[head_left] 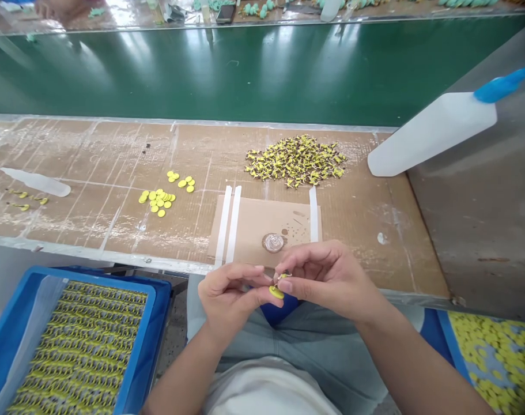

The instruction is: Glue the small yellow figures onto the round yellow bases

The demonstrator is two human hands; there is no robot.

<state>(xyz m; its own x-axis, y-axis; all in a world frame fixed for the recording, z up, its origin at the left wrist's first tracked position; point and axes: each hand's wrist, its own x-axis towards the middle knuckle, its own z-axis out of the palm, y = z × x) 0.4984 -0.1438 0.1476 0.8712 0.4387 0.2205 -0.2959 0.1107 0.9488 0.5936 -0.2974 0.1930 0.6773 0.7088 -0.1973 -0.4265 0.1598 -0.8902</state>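
Between thumb and fingers, my left hand [234, 294] pinches a round yellow disc [276, 292]. My right hand [327, 279] is closed on a small yellow and dark figure [283, 276], held right at the disc's upper side; whether the two touch is hard to tell. Just beyond my hands, a small round clear dish [273, 242] sits on a taped piece of cardboard [262, 225]. Behind that lies a heap of small yellow and dark figures [297, 160]. Several loose yellow discs [159, 199] are scattered to the left.
A white bottle with a blue cap [435, 132] leans at the right by a metal panel [491, 230]. A white squeeze bottle [37, 182] lies far left near several finished-looking pieces [24, 206]. Blue trays [147, 323] flank my lap. A green conveyor belt [245, 75] runs behind.
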